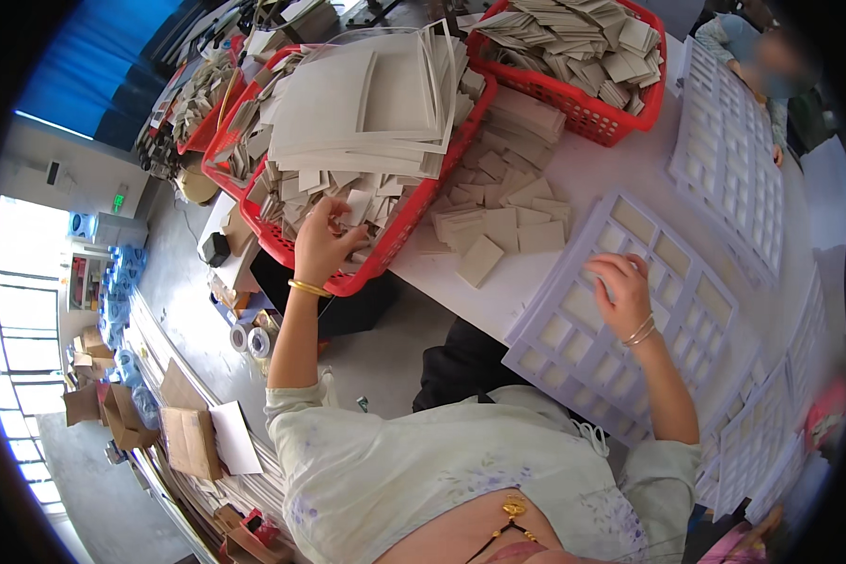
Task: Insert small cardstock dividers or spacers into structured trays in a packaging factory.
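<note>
My left hand [323, 242] is at the near end of a red plastic basket [371, 265], over loose grey-white card pieces [343, 180]. Its thumb and fingers are apart, with card pieces close behind them; no grip on a piece shows. On the right, my right hand [622, 293] hovers with bent, parted fingers and nothing visible in them. Below it lies a pale lilac-white panel [587, 315] with rows of rectangular openings, cream-coloured inside. Between my hands, loose square and rectangular cards [501, 228] lie in overlapping heaps on the white table [442, 289].
Large cut card sheets [320, 108] lie across the left basket. A second red basket [587, 120], full of card pieces, stands at the back. More panels [728, 160] lie at the right, where another person [724, 42] sits. Cardboard boxes [190, 442] stand on the floor at left.
</note>
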### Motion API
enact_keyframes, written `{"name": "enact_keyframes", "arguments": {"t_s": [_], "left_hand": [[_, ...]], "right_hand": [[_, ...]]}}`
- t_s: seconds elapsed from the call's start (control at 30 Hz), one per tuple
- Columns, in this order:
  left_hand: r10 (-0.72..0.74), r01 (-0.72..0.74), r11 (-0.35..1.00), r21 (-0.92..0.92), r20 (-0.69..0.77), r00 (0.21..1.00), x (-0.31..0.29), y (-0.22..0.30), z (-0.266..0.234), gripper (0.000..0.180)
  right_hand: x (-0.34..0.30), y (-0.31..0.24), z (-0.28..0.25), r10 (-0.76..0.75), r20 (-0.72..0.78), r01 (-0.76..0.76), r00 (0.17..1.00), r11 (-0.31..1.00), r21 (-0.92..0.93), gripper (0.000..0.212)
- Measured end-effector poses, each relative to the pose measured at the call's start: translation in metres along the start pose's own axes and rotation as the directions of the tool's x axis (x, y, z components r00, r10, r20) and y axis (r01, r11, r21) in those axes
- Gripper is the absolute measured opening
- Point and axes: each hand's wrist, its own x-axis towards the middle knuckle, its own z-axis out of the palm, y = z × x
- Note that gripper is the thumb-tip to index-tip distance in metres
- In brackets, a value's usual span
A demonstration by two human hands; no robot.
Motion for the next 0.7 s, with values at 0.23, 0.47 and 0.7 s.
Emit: {"name": "enact_keyframes", "arguments": {"t_s": [0.23, 0.47, 0.7], "left_hand": [[0.299, -0.272, 0.922, -0.274, 0.061, 0.952, -0.029, 0.089, 0.039, 0.036], [0.597, -0.554, 0.792, -0.256, 0.134, 0.791, -0.041, 0.156, 0.122, 0.038], [0.62, -0.549, 0.767, -0.331, 0.167, 0.766, -0.023, 0.191, 0.193, 0.044]], "right_hand": [[0.043, -0.048, 0.021, 0.206, 0.042, -0.191, 0.978, 0.784, 0.591, 0.025], [0.033, -0.038, 0.034, 0.455, 0.111, -0.378, 0.884, 0.555, 0.741, 0.015], [-0.001, 0.031, 0.024, 0.66, -0.012, -0.344, 0.751, 0.406, 0.847, 0.013]]}}
